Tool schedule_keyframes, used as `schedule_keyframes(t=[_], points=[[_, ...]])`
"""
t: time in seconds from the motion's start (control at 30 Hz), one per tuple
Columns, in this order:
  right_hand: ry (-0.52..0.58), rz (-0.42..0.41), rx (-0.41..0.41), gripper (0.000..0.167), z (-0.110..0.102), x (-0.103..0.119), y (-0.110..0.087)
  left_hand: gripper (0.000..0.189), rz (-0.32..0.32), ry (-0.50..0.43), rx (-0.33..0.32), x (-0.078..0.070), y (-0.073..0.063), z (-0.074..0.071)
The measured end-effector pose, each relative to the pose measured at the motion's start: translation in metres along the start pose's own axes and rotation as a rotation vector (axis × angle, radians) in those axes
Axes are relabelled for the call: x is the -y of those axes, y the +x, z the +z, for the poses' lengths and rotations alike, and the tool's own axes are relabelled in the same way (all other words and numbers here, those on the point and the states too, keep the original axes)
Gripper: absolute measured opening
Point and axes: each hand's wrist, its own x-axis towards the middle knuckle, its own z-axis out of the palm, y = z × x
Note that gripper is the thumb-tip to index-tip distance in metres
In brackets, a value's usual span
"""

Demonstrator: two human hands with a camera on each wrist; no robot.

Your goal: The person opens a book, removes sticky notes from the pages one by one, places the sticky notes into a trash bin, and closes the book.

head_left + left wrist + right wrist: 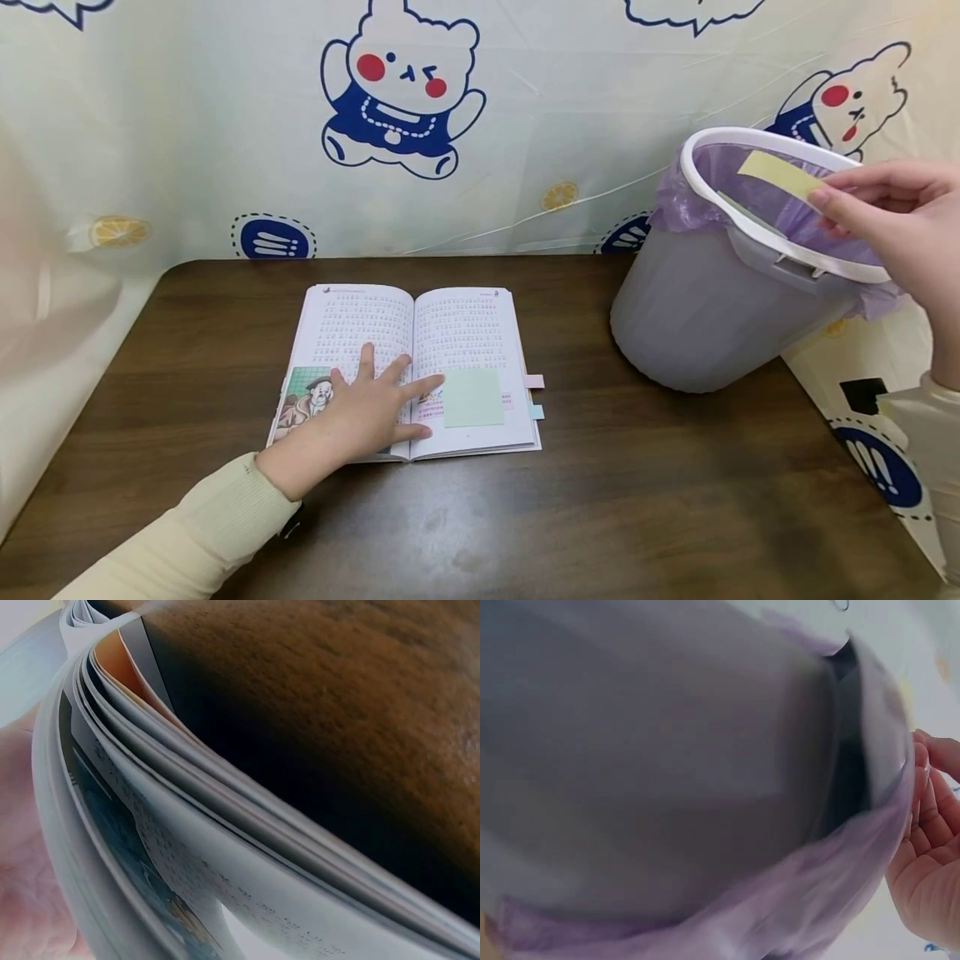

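Observation:
An open book lies on the brown table, a picture of an old figure on its left page. My left hand rests spread across both pages near the centre fold, fingers apart. Beside its fingertips a pale green sticky note lies on the right page. My right hand pinches a yellow paper strip between thumb and fingers over the mouth of a grey trash bin. In the right wrist view the bin's wall fills most of the picture, with the right hand at its rim.
The bin has a white rim and a purple plastic liner; it stands at the table's right side. Pink and blue tabs stick out from the book's right edge. A printed cloth hangs behind the table.

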Motion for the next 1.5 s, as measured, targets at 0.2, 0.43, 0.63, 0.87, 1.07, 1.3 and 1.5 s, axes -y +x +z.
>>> schedule_keyframes(t=[0.2,0.43,0.63,0.87,1.07,1.3,1.5], points=[[0.039,0.014,0.01,0.037,-0.008,-0.017,0.008,0.069,0.0,0.002,-0.007,0.0,0.0,0.002],[-0.06,0.09,0.094,0.051,-0.015,-0.025,0.014,0.068,0.004,0.012,-0.022,0.0,-0.001,0.003],[-0.278,0.146,0.188,0.048,-0.017,-0.029,0.017,0.068,0.003,0.01,-0.021,0.001,0.0,0.003],[-0.551,0.091,0.263,0.039,-0.017,-0.034,0.02,0.069,0.001,0.004,-0.016,0.002,0.0,0.003],[-0.498,0.114,0.253,0.049,-0.017,-0.036,0.022,0.069,0.001,0.008,-0.015,0.002,-0.001,0.003],[-0.304,0.151,0.223,0.054,-0.015,-0.031,0.023,0.069,0.001,0.011,-0.016,0.001,-0.001,0.003],[-0.203,0.08,0.149,0.05,-0.01,-0.019,0.016,0.07,-0.003,0.022,-0.012,0.0,0.0,0.002]])
